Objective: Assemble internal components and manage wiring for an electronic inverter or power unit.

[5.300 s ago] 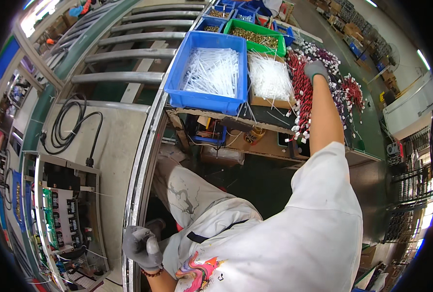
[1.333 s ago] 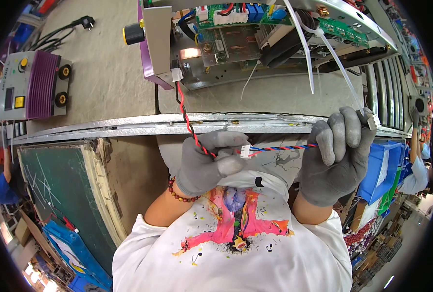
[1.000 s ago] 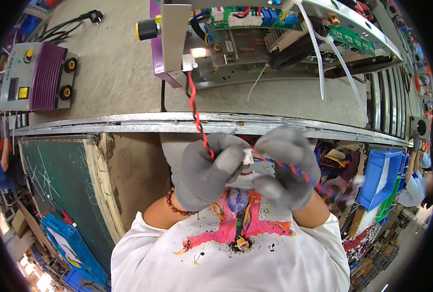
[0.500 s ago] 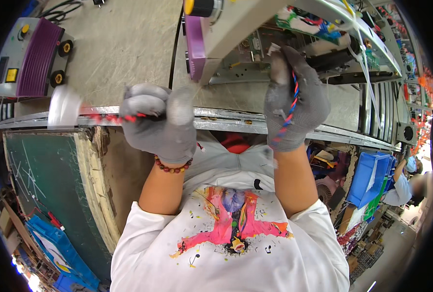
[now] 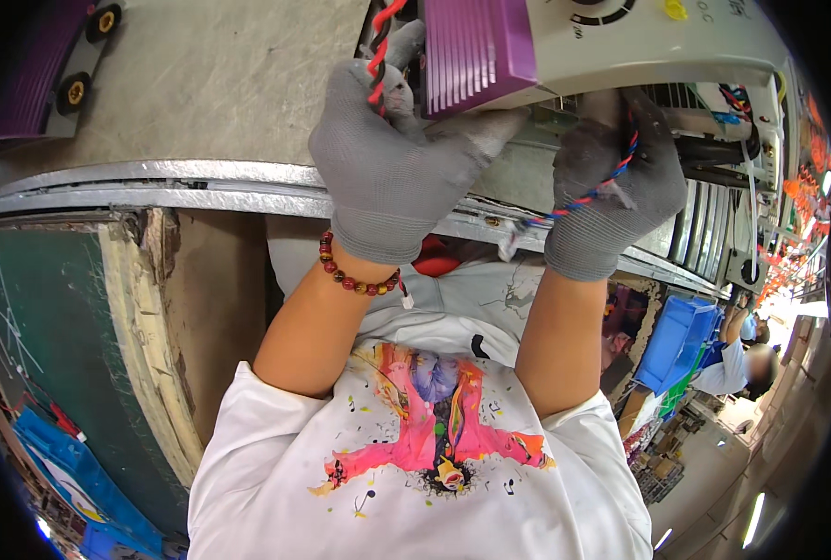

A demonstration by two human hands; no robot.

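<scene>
My left hand [image 5: 387,159], in a grey glove, has its fingers curled around a red-and-black twisted cable [image 5: 376,70]. Its thumb stretches out beneath the ribbed purple panel of a grey-and-purple electrical unit [image 5: 621,56]. My right hand [image 5: 616,182], gloved alike, reaches with its fingertips under the unit's grey front panel, into the open housing. Across its palm runs a red-and-blue twisted cable [image 5: 579,203], pinched near the fingers, with a blurred white end hanging by the wrist. The fingertips of the right hand are partly hidden inside the housing.
A second purple-sided unit [image 5: 42,70] stands at the far left on the metal-edged worktop [image 5: 219,103]. Rollers [image 5: 700,224] lie at the right. Blue bins [image 5: 679,345] stand below right, near another person [image 5: 738,369]. A green board [image 5: 61,308] is below left.
The unit has tipped so its front panel faces up more. My left hand has moved right and forward to the unit with the red-and-black cable; my right hand has shifted slightly right.
</scene>
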